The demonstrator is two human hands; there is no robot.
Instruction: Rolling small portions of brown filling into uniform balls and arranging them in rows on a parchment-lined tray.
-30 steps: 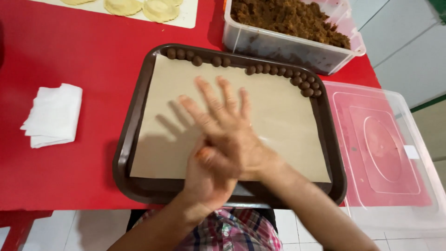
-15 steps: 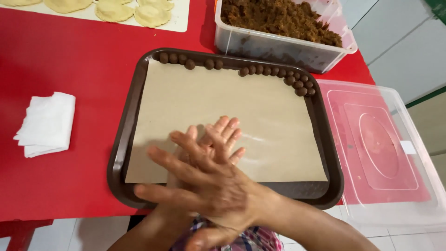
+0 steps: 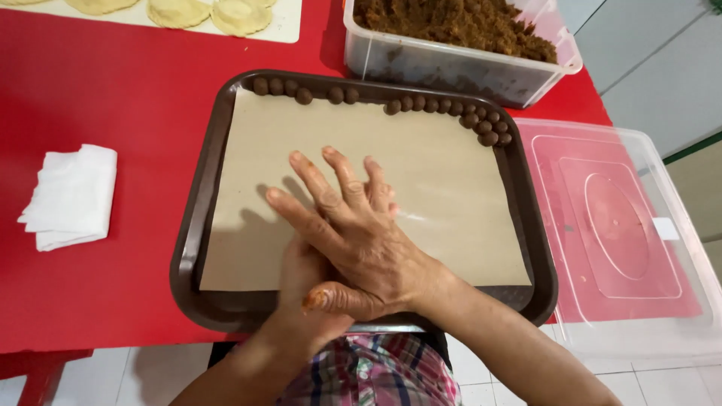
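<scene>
Since a moment before, the right hand [image 3: 361, 240] slid forward over the left hand [image 3: 304, 278], palms pressed flat together, fingers spread. Whatever sat between them was hidden. Both hands hung over the near edge of the brown tray [image 3: 197, 225]; small brown balls [image 3: 421, 104] lined its far edge.

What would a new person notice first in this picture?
First, the two hands, right hand pressed flat over the left hand, above the paper-lined brown tray. Next, the row of small brown balls along the tray's far edge. Behind it stands a clear tub of brown mixture.
</scene>
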